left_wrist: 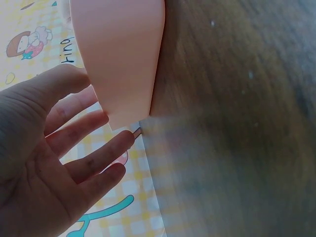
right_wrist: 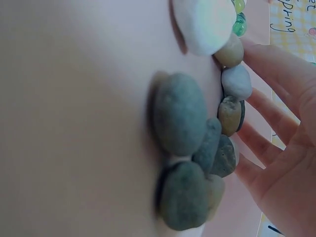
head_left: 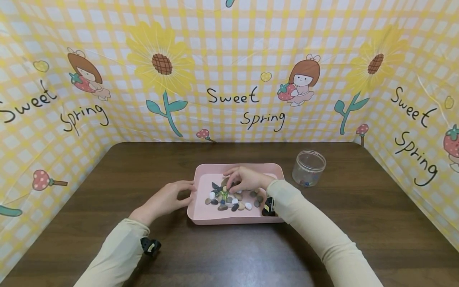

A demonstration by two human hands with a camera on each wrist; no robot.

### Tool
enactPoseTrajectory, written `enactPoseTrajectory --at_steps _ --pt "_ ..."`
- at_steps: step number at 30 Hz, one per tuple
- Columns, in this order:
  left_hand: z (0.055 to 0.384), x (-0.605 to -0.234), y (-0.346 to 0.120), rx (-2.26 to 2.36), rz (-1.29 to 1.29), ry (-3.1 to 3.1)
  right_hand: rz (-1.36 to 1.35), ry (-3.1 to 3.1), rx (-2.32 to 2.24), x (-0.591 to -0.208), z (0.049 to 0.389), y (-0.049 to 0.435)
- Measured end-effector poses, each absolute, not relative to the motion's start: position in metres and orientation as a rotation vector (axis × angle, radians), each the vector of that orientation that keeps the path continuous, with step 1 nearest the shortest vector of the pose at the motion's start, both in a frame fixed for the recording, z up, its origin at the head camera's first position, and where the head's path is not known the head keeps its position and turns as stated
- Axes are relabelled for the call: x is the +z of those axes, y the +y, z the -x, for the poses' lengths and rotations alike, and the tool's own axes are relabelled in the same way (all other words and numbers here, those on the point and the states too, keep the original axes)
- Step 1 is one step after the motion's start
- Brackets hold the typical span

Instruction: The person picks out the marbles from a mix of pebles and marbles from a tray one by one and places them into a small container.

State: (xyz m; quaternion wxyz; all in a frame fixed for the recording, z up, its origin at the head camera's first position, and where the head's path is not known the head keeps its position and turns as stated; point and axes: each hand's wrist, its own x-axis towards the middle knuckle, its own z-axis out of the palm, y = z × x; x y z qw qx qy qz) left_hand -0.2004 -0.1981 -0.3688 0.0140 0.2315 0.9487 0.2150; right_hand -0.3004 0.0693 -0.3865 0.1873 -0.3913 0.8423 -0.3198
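Note:
A pink tray (head_left: 233, 220) stands on the table with pebbles in white, tan, grey and black spread inside it. My left hand (head_left: 166, 199) touches the tray's left end with relaxed, spread fingers; in the left wrist view the thumb lies against the pink wall. Over the pebbles, my right hand (head_left: 247, 179) reaches down with thumb and index finger close together. Green glass marbles (right_wrist: 240, 23) lie near those fingertips, which pebbles partly hide in the right wrist view. Whether they pinch anything does not show. Grey pebbles (right_wrist: 180, 113) sit beneath the right wrist.
Right of the tray stands a clear round jar (head_left: 309, 169) with a few small bluish things at its bottom. A brown wooden table (head_left: 222, 255) bears both. Yellow checked cloth (head_left: 229, 71) hangs behind and at both sides.

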Motion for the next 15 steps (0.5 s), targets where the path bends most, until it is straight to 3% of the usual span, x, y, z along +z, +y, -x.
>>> enactPoseTrajectory --at_steps 15 --pt "0.199 -0.367 -0.197 0.671 -0.736 2.958 1.122 2.39 -0.948 -0.375 0.299 0.075"
